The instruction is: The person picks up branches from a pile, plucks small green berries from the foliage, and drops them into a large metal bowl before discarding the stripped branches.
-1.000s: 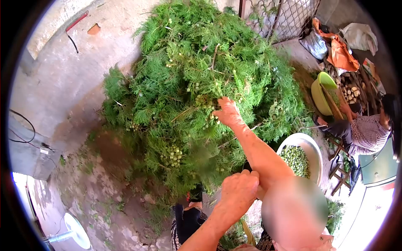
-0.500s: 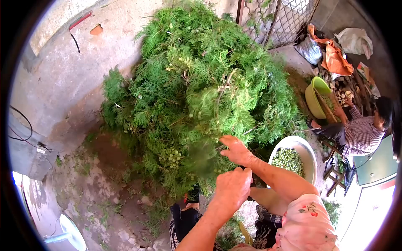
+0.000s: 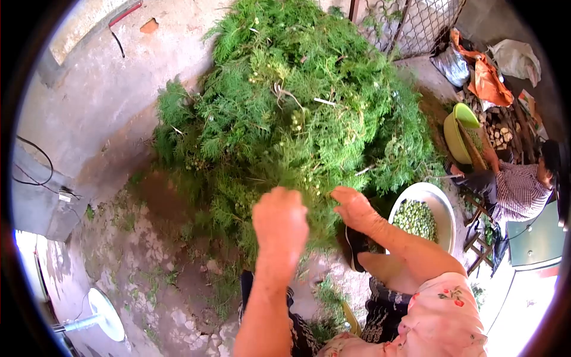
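A big heap of feathery green branches (image 3: 238,113) with small round pale-green fruits lies before me. My left hand (image 3: 279,220) is a blurred fist at its near edge, closed; what it holds is lost among smeared foliage. To its right, my right hand (image 3: 358,209) is over the heap's edge, thumb and forefinger slightly apart and pointing left, with nothing visible between them. Beside my right forearm, a pale metal basin (image 3: 447,223) holds many green fruits (image 3: 415,221).
On the right a person (image 3: 520,187) in a checked shirt sits by a yellow-green tub (image 3: 455,140). Chopped wood (image 3: 498,134) and an orange sack (image 3: 491,83) lie behind. A round white stand (image 3: 110,315) is at lower left, and a shoe (image 3: 355,247) is below my right hand.
My left hand has moved left and up, away from my right hand. My right hand has shifted slightly right. The whole view has also shifted slightly, and the seated person's raised arm has come down.
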Demonstrator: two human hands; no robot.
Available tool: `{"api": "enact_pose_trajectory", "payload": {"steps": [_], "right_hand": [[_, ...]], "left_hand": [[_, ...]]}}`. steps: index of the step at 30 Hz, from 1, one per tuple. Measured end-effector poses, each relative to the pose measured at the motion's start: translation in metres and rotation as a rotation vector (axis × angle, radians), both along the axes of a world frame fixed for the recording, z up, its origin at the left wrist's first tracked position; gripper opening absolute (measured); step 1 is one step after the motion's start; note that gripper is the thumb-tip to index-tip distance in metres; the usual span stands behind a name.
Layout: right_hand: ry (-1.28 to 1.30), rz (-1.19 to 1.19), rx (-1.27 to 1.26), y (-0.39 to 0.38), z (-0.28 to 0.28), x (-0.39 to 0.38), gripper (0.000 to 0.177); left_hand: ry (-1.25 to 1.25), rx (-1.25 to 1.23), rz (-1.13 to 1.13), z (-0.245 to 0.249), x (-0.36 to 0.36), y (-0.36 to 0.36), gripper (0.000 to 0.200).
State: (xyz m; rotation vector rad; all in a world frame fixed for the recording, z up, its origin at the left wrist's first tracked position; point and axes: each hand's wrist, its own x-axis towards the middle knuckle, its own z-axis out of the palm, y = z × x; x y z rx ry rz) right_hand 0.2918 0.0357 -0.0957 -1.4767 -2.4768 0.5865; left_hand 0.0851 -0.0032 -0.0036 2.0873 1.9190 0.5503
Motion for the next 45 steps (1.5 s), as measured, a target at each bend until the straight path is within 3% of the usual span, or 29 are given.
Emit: {"api": "enact_pose_trajectory", "payload": {"steps": [2, 4, 7, 10, 11, 14, 15, 18, 21, 24, 25, 29, 32, 33, 37, 40, 45], "right_hand": [[0.184, -0.013, 0.062, -0.002, 0.002, 0.010, 0.032], [0.252, -0.104, -0.024, -0.006, 0.009, 0.012, 0.028], [0.281, -0.136, -0.076, -0.011, 0.015, 0.011, 0.026], [0.333, -0.166, -0.034, -0.016, 0.009, 0.012, 0.027], [0.350, -0.213, -0.107, -0.017, 0.013, 0.011, 0.027], [0.388, -0.248, -0.139, -0.030, 0.014, 0.012, 0.027], [0.400, -0.233, -0.136, -0.036, 0.007, 0.014, 0.028], [0.360, -0.179, -0.126, -0.060, 0.008, 0.017, 0.029], [0.314, -0.394, 0.128, -0.094, 0.006, 0.020, 0.028], [0.517, -0.654, -0.267, -0.129, -0.004, 0.030, 0.025], [0.539, -0.653, -0.336, -0.142, -0.028, 0.035, 0.022], [0.808, -0.745, -0.676, -0.183, -0.019, 0.026, 0.028], [0.853, -0.920, -0.424, -0.204, -0.011, 0.012, 0.045], [1.219, -0.882, -0.695, -0.212, -0.001, 0.019, 0.063], [1.420, -0.954, -0.882, -0.238, 0.012, 0.023, 0.058], [1.524, -0.712, -1.038, -0.248, 0.014, 0.034, 0.051], [1.479, -0.581, -0.764, -0.271, 0.050, 0.033, 0.037]], "left_hand": [[0.040, -0.076, 0.006, -0.013, -0.013, -0.003, 0.025], [-0.026, -0.526, -0.028, -0.006, -0.009, 0.001, 0.033], [-0.339, -0.815, -0.133, -0.014, -0.001, -0.003, 0.040], [-0.516, -0.712, -0.095, -0.054, 0.019, -0.029, 0.044], [-0.580, -0.552, -0.132, -0.058, 0.025, -0.039, 0.049], [-1.379, -0.763, 0.530, -0.055, 0.055, -0.073, 0.039], [-1.508, -0.875, 0.610, -0.084, 0.059, -0.082, 0.029], [-1.779, -0.864, 0.665, -0.129, 0.061, -0.099, 0.023], [-1.710, -0.825, 0.606, -0.121, 0.060, -0.103, 0.023], [-1.725, -0.739, 0.566, -0.116, 0.071, -0.128, 0.023], [-1.742, -0.710, 0.550, -0.118, 0.075, -0.139, 0.023], [-1.846, -0.619, 0.445, -0.116, 0.096, -0.190, 0.027], [-1.905, -0.581, 0.396, -0.106, 0.104, -0.216, 0.034], [-1.894, -0.572, 0.367, -0.101, 0.105, -0.224, 0.036], [-1.832, -0.580, 0.283, -0.074, 0.109, -0.252, 0.040], [-1.695, -0.527, 0.179, -0.074, 0.112, -0.278, 0.042], [-1.554, -0.408, 0.075, -0.039, 0.114, -0.294, 0.038]]}}
